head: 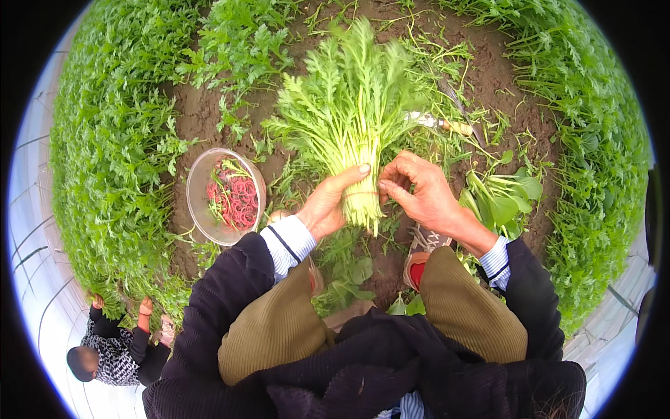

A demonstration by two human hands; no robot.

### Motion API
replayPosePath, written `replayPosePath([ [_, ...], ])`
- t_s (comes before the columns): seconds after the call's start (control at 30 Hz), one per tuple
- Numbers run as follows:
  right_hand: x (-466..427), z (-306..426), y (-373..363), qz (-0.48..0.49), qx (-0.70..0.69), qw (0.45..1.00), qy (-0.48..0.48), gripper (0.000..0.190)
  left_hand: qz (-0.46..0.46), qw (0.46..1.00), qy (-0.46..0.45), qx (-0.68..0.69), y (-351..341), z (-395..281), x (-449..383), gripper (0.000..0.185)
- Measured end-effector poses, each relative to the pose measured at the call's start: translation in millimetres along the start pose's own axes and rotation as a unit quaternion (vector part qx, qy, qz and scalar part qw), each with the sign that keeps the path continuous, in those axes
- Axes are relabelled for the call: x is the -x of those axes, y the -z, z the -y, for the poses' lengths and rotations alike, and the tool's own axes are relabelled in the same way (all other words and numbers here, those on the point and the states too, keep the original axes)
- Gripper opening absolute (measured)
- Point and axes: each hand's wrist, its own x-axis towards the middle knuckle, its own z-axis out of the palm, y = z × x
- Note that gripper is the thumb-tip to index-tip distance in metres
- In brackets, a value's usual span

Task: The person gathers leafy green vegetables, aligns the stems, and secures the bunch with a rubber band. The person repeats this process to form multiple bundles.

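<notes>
My left hand [330, 201] is closed round the lower stems of an upright bunch of leafy greens [350, 115], its thumb lying across the front. A thin reddish rubber band [361, 193] circles the stems just below that thumb. At the bunch's right side is my right hand [416, 191], fingers bent and thumb near the fingertips, by the stems at about the band's level. Whether those fingertips pinch the band cannot be made out. Left of my hands a clear plastic tub [194, 196] holds many red rubber bands [238, 201] and some green scraps.
A knife with a wooden handle [459, 127] lies among cut greens on the soil. Broad-leaved plants [502, 201] lie at the right. Dense leafy crops [115, 131] grow on both sides. Another person [118, 348] crouches at the lower left. My shoe [429, 241] rests on soil below my right hand.
</notes>
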Motion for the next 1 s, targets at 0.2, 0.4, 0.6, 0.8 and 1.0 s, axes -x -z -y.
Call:
replayPosePath([
  [0.2, 3, 2, 0, 0.005, 0.106, 0.988, 0.115, 0.014, -0.023, 1.0, -0.019, 0.006, -4, 2, 0, 0.038],
  [0.4, 8, 12, 1, 0.035, 0.094, 0.993, 0.059, 0.014, -0.078, 0.99, -0.042, -0.114, -16, 3, 6, 0.043],
  [0.6, 17, 7, -6, 0.037, 0.11, 0.991, 0.072, 0.014, -0.095, 0.984, -0.051, -0.145, -23, 10, 8, 0.04],
  [0.8, 15, 4, -7, -0.027, 0.18, 0.962, 0.205, 0.023, -0.094, 0.995, -0.023, -0.031, -32, 7, 2, 0.031],
  [1.0, 16, 5, -2, -0.037, 0.149, 0.963, 0.223, 0.029, -0.117, 0.992, -0.046, 0.001, -36, 2, -11, 0.027],
])
